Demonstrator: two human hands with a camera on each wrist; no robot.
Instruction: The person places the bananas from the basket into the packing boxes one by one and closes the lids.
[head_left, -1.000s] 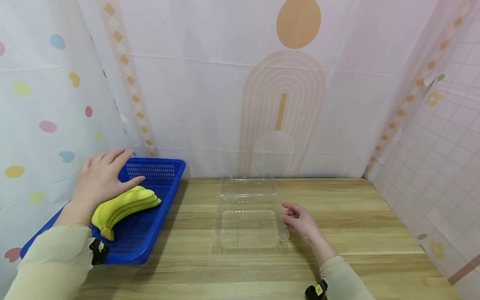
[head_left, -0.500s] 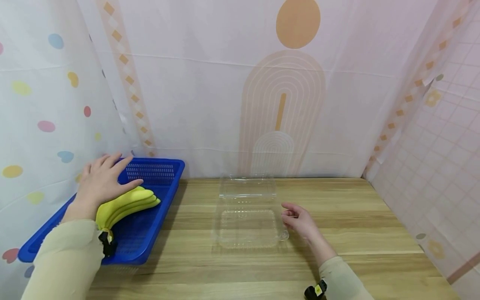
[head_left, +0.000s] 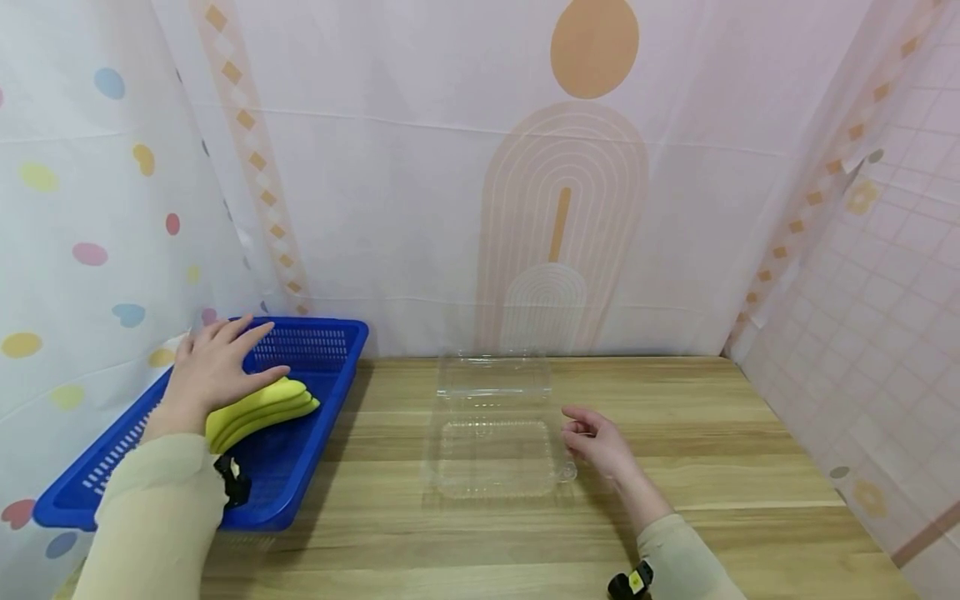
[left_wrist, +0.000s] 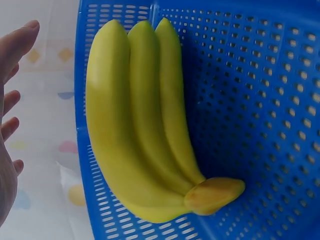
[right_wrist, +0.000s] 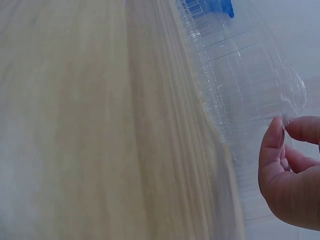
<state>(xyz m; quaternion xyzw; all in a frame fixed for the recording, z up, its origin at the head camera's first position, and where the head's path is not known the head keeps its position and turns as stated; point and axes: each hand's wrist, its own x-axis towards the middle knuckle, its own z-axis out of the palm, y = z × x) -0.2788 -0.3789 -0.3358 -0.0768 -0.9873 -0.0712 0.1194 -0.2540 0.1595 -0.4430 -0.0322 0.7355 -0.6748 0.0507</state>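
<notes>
A bunch of yellow bananas (left_wrist: 145, 120) lies in a blue plastic basket (left_wrist: 250, 90) on the left side of the table. My left hand (head_left: 213, 367) hovers over the bunch with fingers spread, hiding part of it in the head view; the left wrist view shows the fingers (left_wrist: 10, 127) apart from the fruit. On the table's middle stands a clear plastic clamshell box (head_left: 495, 458), its lid (head_left: 495, 375) raised at the back. With thumb and forefinger my right hand (head_left: 600, 442) pinches the box's right edge, near a small round tab (head_left: 567, 472).
The wooden table (head_left: 690, 467) runs back to a patterned curtain (head_left: 405, 208). More curtain hangs at the left and right sides. The basket's raised rim (head_left: 330, 417) stands between the bananas and the clear box.
My left hand and forearm have shifted slightly to the right and down over the bananas, covering their stem in the head view. The right hand keeps its place at the box.
</notes>
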